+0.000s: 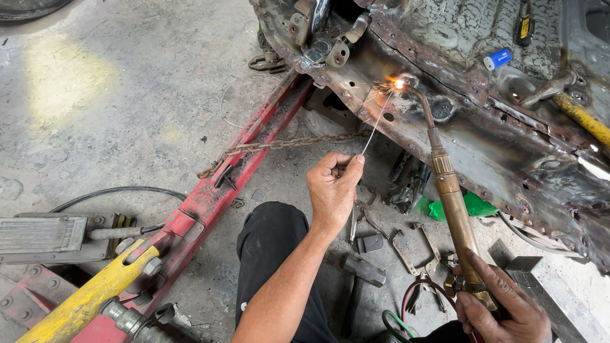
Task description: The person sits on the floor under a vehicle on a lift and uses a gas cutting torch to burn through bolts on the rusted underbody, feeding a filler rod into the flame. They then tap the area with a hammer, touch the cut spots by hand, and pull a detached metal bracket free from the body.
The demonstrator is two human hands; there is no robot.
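Against the rusty, scorched car-body sill [483, 146], the right hand [502, 305] clamps the heavy, rigid brass torch [452, 203] low on its handle; the left hand's [333, 190] fingers pinch the light, springy thin filler wire [376, 124] at its cool end, tip in the flame.

torch [452, 203]: brass you grip, dull and scuffed
wire [376, 126]: thin bare metal, bright
car body [495, 127]: rusty, scorched steel above your torch, rough
beam [238, 171]: red painted metal left of it, chipped
floor [114, 95]: matt grey concrete
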